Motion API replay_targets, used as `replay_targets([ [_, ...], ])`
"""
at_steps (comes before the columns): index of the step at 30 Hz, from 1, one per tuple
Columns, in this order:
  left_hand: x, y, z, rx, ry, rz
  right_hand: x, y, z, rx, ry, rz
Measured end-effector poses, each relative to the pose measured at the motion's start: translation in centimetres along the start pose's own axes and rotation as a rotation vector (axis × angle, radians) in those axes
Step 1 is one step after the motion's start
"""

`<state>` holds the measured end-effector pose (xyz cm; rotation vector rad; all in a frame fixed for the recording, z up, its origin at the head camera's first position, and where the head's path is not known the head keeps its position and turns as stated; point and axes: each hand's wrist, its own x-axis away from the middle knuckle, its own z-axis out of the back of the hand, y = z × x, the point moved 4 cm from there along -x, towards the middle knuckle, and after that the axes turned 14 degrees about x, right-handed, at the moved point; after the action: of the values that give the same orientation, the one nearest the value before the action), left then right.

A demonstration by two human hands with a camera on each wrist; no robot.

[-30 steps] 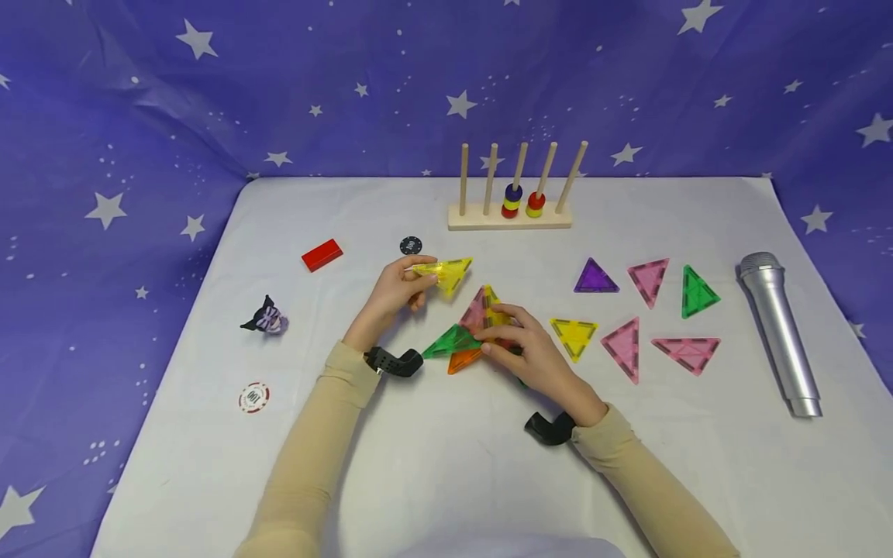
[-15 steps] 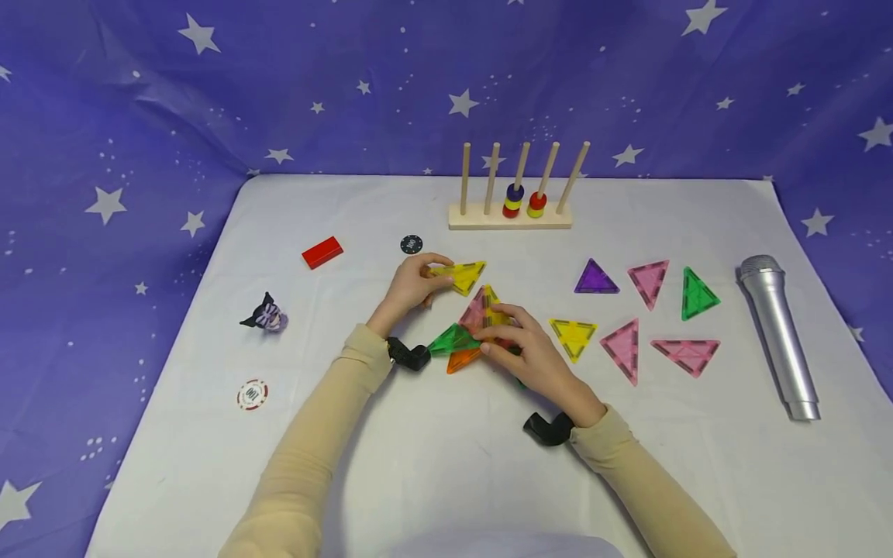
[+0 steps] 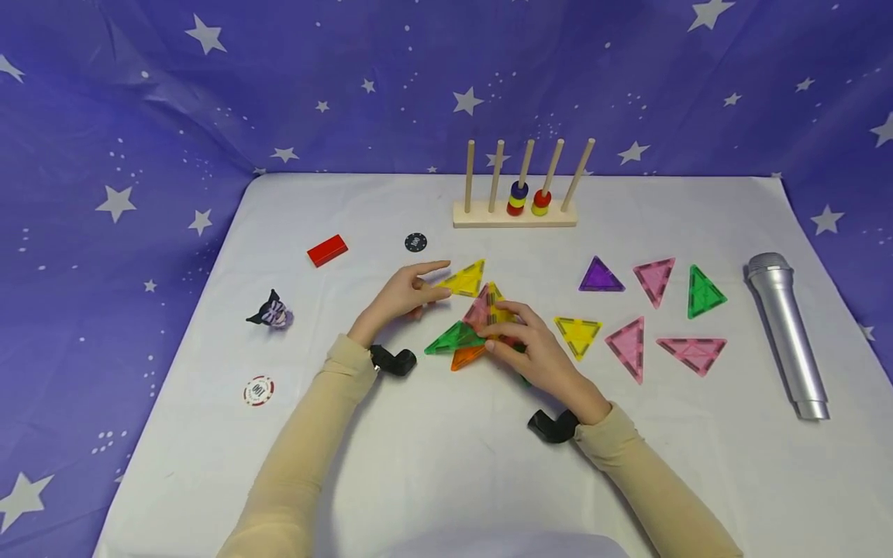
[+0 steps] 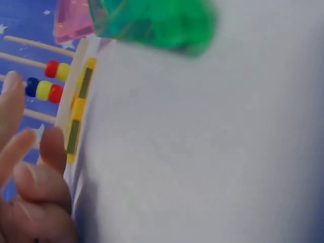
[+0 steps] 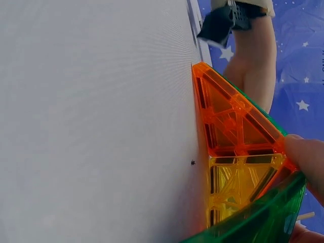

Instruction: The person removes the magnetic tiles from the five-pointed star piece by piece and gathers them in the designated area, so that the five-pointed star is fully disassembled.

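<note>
My right hand (image 3: 537, 353) grips a small structure of triangular magnetic tiles on the white table. Pink (image 3: 477, 311), green (image 3: 452, 339), orange (image 3: 466, 357) and yellow tiles show in it. Close up in the right wrist view, the thumb (image 5: 306, 159) presses near the top corner of the orange tile (image 5: 223, 114); most other fingers are hidden. Just behind the structure lies a yellow triangular tile (image 3: 469, 280). My left hand (image 3: 405, 293) is beside its left corner, thumb and index finger spread apart, holding nothing. Whether the thumb tip touches it I cannot tell.
Loose triangle tiles lie to the right, including a yellow one (image 3: 577, 335) and a purple one (image 3: 600, 277). A pegged bead stand (image 3: 515, 217) is at the back, a silver microphone (image 3: 788, 337) far right. Left are a red block (image 3: 327, 250), poker chips (image 3: 259, 390) and a figurine (image 3: 274, 312).
My left hand carried the yellow tile rightward and set it down behind the structure. It then let go and drew back left. The right hand stayed on the structure.
</note>
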<state>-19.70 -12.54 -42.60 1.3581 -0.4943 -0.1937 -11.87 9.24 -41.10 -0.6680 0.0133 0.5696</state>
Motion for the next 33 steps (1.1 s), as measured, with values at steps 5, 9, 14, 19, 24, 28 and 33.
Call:
replay_targets([
  [5, 2.4, -0.3, -0.9, -0.003, -0.225, 0.009, 0.0, 0.0, 0.1, -0.002, -0.005, -0.005],
  [9, 3.7, -0.6, -2.1, -0.019, -0.373, 0.061, 0.0, 0.1, 0.3, 0.007, 0.010, 0.004],
  [14, 3.7, -1.1, -2.9, -0.006, -0.391, 0.094, -0.1, 0.1, 0.1, 0.003, 0.018, 0.014],
  [19, 3.5, -1.1, -3.1, -0.046, -0.359, 0.093, -0.2, 0.1, 0.0, 0.001, 0.010, 0.012],
  [24, 3.4, -1.0, -3.2, -0.076, -0.368, 0.103, -0.2, 0.0, 0.1, -0.006, 0.014, 0.013],
  [28, 3.3, -1.0, -3.1, -0.063, -0.387, 0.108, -0.2, 0.0, 0.0, -0.006, 0.003, 0.015],
  [33, 3.4, -1.1, -3.1, -0.042, -0.393, 0.111, -0.1, 0.1, -0.1, -0.004, -0.008, 0.011],
])
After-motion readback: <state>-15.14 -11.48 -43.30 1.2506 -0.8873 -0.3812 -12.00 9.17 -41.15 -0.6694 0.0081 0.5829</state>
